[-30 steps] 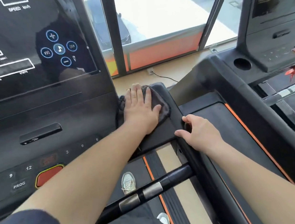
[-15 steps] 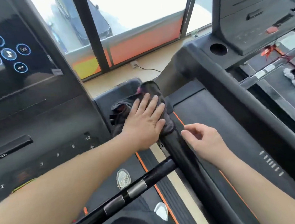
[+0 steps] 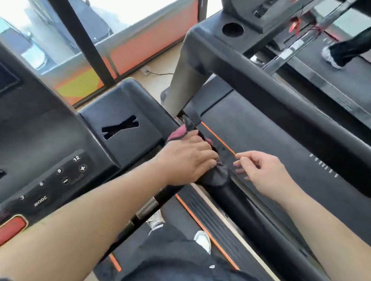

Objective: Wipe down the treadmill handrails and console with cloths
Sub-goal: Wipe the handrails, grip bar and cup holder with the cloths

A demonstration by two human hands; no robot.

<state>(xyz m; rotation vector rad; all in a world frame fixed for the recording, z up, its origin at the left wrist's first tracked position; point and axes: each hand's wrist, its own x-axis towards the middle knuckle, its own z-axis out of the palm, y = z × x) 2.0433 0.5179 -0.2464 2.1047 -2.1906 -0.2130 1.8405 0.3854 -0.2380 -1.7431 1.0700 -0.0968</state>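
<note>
Nearest, the person's dark shorts [image 3: 168,268] and white shoes [image 3: 155,220] show above the treadmill belt [image 3: 185,211], with both bare forearms reaching forward. A black crossbar [image 3: 145,210] with metal grip plates passes under the left forearm. The left hand [image 3: 188,158] lies on the right-side handrail [image 3: 234,203], fingers curled over a dark grey and pink cloth [image 3: 218,175] and holding it against the rail. The cloth wraps the top of the rail and bunches out from under the hand at its near and far ends. Just right of the rail, the right hand [image 3: 262,172] hovers with fingers loosely bent, holding nothing and apart from the cloth. To the left sits the console [image 3: 47,151], with numbered keys and a red button [image 3: 8,230] at its near edge. Farther right stands a second treadmill [image 3: 266,103], where another person's leg [image 3: 350,49] shows. Windows [image 3: 125,3] run along the far wall.
</note>
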